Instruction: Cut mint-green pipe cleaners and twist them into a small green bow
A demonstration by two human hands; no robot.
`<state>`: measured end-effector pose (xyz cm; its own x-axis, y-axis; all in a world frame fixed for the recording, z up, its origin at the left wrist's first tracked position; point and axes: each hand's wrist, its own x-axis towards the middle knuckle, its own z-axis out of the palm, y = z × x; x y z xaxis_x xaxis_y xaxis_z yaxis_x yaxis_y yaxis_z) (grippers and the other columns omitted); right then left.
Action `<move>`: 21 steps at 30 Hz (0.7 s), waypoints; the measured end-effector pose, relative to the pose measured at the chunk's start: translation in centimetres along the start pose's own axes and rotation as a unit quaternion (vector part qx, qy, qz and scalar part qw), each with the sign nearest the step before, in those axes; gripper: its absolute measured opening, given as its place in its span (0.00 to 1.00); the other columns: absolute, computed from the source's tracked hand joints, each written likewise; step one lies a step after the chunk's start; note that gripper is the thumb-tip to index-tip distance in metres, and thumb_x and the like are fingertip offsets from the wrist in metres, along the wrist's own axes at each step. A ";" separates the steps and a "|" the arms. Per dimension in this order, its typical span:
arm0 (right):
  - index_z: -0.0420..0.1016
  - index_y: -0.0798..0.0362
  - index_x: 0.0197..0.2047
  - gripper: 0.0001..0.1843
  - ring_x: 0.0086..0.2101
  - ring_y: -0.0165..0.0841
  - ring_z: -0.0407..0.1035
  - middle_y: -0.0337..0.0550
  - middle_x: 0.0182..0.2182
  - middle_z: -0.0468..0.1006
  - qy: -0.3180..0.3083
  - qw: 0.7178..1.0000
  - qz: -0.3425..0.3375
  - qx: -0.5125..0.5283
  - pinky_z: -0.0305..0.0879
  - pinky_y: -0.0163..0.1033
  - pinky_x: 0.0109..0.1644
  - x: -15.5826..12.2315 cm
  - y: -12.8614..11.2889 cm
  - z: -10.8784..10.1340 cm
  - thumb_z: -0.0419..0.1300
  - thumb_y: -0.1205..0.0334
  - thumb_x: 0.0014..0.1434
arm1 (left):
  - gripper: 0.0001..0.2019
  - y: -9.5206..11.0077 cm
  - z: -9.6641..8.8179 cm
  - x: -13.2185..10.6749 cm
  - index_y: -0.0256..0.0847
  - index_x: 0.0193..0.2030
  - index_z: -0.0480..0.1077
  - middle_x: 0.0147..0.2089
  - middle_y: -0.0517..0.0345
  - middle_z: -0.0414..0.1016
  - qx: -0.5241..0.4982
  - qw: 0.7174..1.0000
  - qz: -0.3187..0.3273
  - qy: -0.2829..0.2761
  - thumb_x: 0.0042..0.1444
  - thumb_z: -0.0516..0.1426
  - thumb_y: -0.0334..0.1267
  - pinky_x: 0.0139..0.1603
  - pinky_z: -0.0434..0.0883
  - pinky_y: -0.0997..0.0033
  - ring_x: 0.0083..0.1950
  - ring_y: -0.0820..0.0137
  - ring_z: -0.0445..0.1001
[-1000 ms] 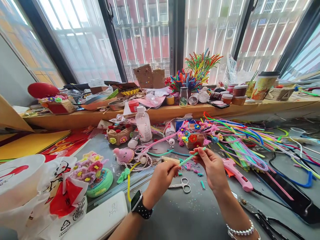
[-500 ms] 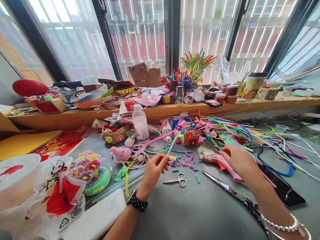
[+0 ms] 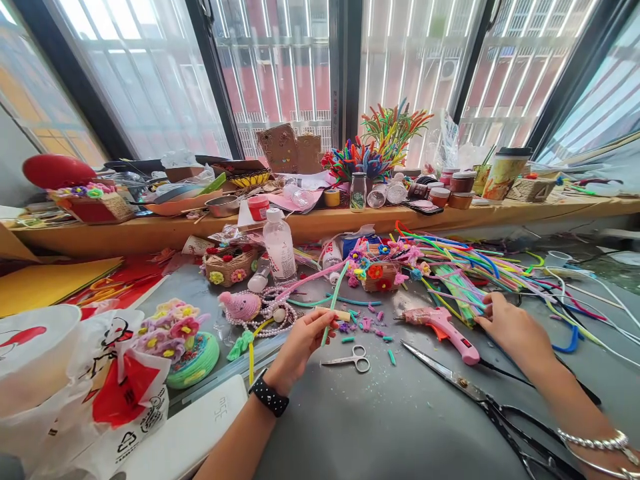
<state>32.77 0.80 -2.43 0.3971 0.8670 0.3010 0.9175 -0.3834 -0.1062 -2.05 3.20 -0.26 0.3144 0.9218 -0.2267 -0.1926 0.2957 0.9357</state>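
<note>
My left hand (image 3: 299,345), with a black watch on the wrist, is closed on a mint green pipe cleaner (image 3: 336,295) that rises up and to the right. My right hand (image 3: 510,328), with a pearl bracelet on the wrist, lies on the grey table (image 3: 380,427) at the edge of the bundle of coloured pipe cleaners (image 3: 465,267). Its fingertips touch the green stems and seem to pinch them. A pink glue gun (image 3: 440,323) lies just left of this hand.
Small scissors (image 3: 350,361) and large black-handled scissors (image 3: 480,400) lie on the table. A clear bottle (image 3: 279,247), a flower basket (image 3: 375,272), a pink crocheted figure with pearls (image 3: 245,307), a white power bank (image 3: 185,437) and a plastic bag (image 3: 120,387) stand around. The wooden sill (image 3: 320,223) is cluttered.
My right hand let go of the green pipe cleaner, passed over the glue gun and moved right to the pipe cleaner bundle. My left hand keeps the stem.
</note>
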 end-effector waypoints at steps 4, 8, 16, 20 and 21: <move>0.65 0.55 0.40 0.11 0.34 0.43 0.68 0.52 0.36 0.74 0.023 1.000 -0.007 -0.012 0.58 0.39 0.28 -0.5 -0.3 -1.3 0.50 0.62 0.53 | 0.11 0.0 0.0 0.0 0.36 0.33 0.70 0.26 0.62 0.68 0.005 1.000 -0.007 0.008 0.45 0.59 0.41 0.28 0.62 0.81 0.26 0.79 0.65; 0.71 0.55 0.35 0.11 0.35 0.45 0.66 0.52 0.34 0.74 0.009 0.998 -0.052 -0.039 0.58 0.42 0.33 -0.3 0.0 -1.0 0.50 0.60 0.53 | 0.11 -0.2 0.1 0.2 0.36 0.32 0.68 0.26 0.62 0.67 0.030 1.000 0.002 0.005 0.47 0.57 0.43 0.28 0.62 0.81 0.26 0.79 0.65; 0.71 0.56 0.30 0.14 0.35 0.44 0.66 0.53 0.31 0.74 0.004 0.997 -0.070 -0.044 0.57 0.41 0.32 0.9 -0.4 -0.6 0.46 0.63 0.56 | 0.12 -0.7 2.9 -0.5 0.38 0.29 0.66 0.29 0.56 0.70 0.420 0.870 0.257 -0.007 0.56 0.46 0.41 0.33 0.64 0.73 0.31 0.71 0.67; 0.70 0.55 0.33 0.15 0.34 0.40 0.67 0.52 0.35 0.74 0.021 0.997 -0.069 -0.026 0.57 0.38 0.32 1.1 -0.1 -1.9 0.43 0.62 0.58 | 0.10 -1.0 7.2 0.3 0.38 0.36 0.66 0.37 0.52 0.72 0.601 0.710 0.352 -0.100 0.57 0.44 0.35 0.39 0.64 0.70 0.38 0.68 0.68; 0.69 0.54 0.33 0.15 0.33 0.40 0.67 0.52 0.35 0.74 0.024 0.997 -0.069 -0.020 0.57 0.38 0.31 1.2 0.0 -2.2 0.43 0.61 0.58 | 0.10 -1.2 8.5 0.9 0.36 0.37 0.65 0.39 0.49 0.72 0.629 0.667 0.379 -0.130 0.57 0.44 0.34 0.40 0.65 0.69 0.40 0.66 0.68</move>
<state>33.22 1.17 -0.02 0.2655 0.8964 0.3549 0.9611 -0.2754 -0.0233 6.38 1.52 0.74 0.7520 0.5640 0.3412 0.4919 -0.8247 0.2790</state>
